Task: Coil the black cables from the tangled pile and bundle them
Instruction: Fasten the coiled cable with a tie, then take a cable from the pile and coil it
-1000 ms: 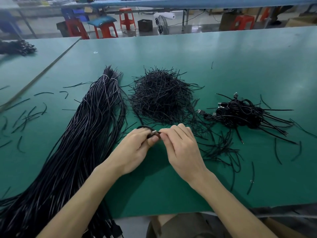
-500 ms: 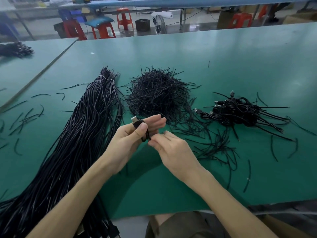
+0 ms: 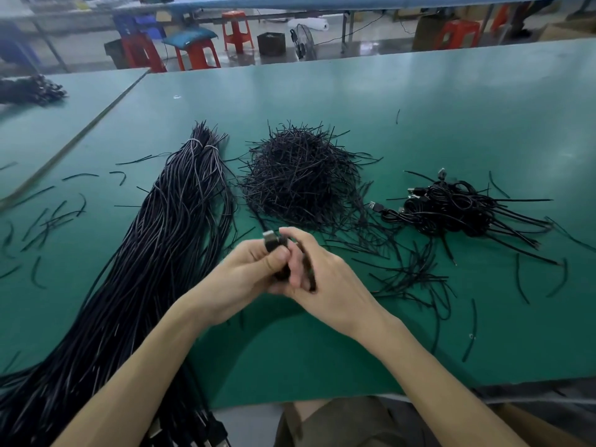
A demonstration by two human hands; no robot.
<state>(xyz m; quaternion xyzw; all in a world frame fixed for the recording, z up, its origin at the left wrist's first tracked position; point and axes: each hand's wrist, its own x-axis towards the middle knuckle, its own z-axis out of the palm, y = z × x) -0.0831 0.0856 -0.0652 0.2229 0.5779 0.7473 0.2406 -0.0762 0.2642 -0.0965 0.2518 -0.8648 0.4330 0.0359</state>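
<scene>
Black cable point(image 3: 281, 269) sits folded tight in the grip of your left hand point(image 3: 245, 272), plug point(image 3: 269, 236) poking up. Your right hand point(image 3: 332, 282) curls round it too, above the table point(image 3: 419, 108).

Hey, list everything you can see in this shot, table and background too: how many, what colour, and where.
table: one, green, fills the view
long cables: one big sheaf, black, left side, tied near its far end
short ties: one heap, black, centre
finished coils: one pile, black with plugs, right side
loose ties: many, black, scattered left and right
second table: one, green, far left
stools: several, red, on the floor beyond
fan: one, dark, on the floor beyond
coiled cable: one, black, between both hands
left hand: grips the coiled cable
right hand: fingers curled on the coiled cable
</scene>
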